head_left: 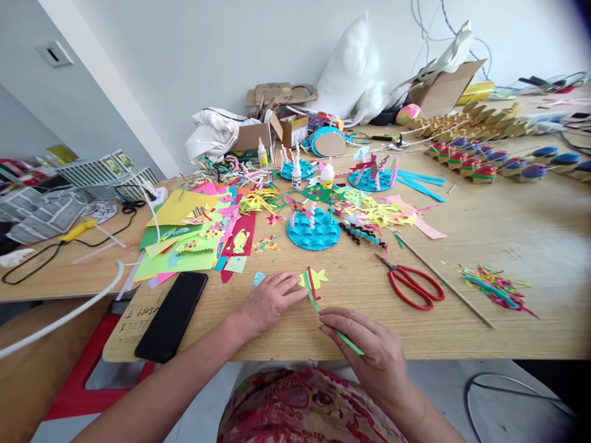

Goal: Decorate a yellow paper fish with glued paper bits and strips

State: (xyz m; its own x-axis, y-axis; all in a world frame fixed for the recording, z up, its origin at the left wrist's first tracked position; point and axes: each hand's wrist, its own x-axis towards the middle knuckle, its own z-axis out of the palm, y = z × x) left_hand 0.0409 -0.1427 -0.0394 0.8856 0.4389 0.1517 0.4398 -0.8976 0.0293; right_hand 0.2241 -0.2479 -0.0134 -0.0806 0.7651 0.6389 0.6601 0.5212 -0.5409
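A small yellow paper fish lies on the table before me, with a red strip and a green strip across its body. My left hand rests on the tabletop, fingers stretched out, their tips at the fish's left edge. Between the fingertips of my right hand a narrow green paper strip is pinched; its far end reaches onto the fish. A small blue paper piece sits just past my left hand. Red-handled scissors lie partly open to the right.
A black phone lies left, below stacked coloured paper. Beyond my hands stand a blue scalloped disc and glue bottles. A thin stick and a pile of paper scraps lie right.
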